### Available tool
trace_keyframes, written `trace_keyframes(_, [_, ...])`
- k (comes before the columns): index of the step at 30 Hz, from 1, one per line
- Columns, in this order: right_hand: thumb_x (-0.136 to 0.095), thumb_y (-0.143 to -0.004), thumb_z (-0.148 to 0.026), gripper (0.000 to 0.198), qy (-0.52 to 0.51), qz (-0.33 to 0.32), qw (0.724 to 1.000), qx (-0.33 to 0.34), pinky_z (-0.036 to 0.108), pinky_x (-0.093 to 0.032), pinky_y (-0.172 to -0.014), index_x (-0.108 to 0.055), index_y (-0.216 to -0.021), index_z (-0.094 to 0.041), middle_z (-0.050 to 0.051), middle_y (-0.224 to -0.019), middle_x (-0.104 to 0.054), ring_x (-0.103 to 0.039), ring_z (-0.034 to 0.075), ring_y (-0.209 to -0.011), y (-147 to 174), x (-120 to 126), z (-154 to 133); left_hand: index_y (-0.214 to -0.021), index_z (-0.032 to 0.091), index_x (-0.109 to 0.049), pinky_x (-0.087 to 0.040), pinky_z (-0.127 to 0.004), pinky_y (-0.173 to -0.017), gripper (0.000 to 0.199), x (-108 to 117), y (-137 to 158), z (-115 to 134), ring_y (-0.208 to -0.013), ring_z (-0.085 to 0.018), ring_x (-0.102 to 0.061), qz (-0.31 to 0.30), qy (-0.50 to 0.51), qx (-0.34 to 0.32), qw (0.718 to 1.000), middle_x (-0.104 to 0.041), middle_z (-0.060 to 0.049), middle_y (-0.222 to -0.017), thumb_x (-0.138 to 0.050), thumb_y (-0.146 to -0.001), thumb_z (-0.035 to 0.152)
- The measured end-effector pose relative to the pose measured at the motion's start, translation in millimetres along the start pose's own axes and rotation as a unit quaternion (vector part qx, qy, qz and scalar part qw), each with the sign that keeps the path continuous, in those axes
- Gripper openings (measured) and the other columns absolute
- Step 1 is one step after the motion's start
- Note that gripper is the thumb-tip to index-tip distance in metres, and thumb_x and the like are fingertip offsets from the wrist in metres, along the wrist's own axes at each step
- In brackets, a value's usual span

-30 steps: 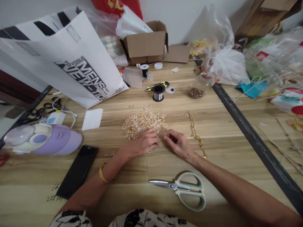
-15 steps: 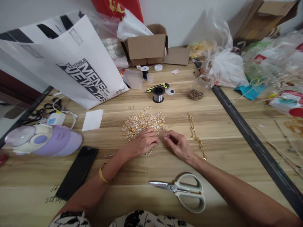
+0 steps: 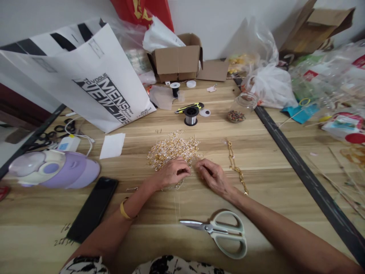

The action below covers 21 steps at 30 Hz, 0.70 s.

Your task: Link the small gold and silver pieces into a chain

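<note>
Silver chain [image 3: 177, 186] crosswise beside left hand [image 3: 173, 171]

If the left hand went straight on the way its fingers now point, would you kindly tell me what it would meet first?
The left hand would most likely meet the right hand, which lies just across a narrow gap, though one view leaves their relative heights unclear.

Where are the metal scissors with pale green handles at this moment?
In the head view, the scissors lie on the wooden table, right of lower centre, below the right hand and beside the right forearm.
</note>
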State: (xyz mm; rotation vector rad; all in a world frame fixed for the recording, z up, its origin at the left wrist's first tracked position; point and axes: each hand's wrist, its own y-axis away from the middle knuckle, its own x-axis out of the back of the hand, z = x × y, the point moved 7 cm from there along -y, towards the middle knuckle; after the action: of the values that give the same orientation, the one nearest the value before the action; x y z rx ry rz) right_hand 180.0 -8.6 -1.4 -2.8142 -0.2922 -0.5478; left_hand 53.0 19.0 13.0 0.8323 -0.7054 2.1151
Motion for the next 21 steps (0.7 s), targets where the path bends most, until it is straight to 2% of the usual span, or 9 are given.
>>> trace_keyframes(6, [-0.046,-0.087,-0.016,0.017,0.033,-0.031,0.999,0.021,0.022,-0.038,-0.056,-0.062,-0.093,-0.016,0.002,-0.074,-0.057,-0.049,0.011,-0.06,0.1,-4.0,-5.7,-0.075,0.014,-0.064,-0.041,-0.025,-0.072,0.01,2.8,-0.5,0.4,-0.073,-0.014,-0.053,0.007,0.018,0.022,1.0,-0.064,-0.003,-0.072,-0.059,-0.083,0.015])
trace_keyframes(12, [-0.057,-0.083,-0.022,0.012,0.049,-0.059,0.996,0.037,0.021,-0.038,-0.053,-0.063,-0.092,-0.016,0.002,-0.075,-0.059,-0.05,0.01,-0.058,1.8,-10.5,-7.3,-0.073,0.014,-0.064,-0.042,-0.025,-0.071,0.01,4.7,-1.5,-0.3,-0.074,-0.014,-0.054,0.017,0.053,0.034,0.998,-0.065,-0.004,-0.074,-0.06,-0.082,0.016])
trace_keyframes(21, [-0.055,-0.086,-0.022,0.011,0.075,-0.049,0.996,0.028,0.024,-0.04,-0.059,-0.064,-0.088,-0.017,0.004,-0.077,-0.063,-0.053,0.013,-0.063,1.6,-11.4,0.2,-0.074,0.014,-0.065,-0.043,-0.026,-0.072,0.01,5.0,-1.4,-0.7,-0.075,-0.015,-0.056,0.027,0.059,0.039,0.997,-0.066,-0.004,-0.074,-0.06,-0.082,0.017])
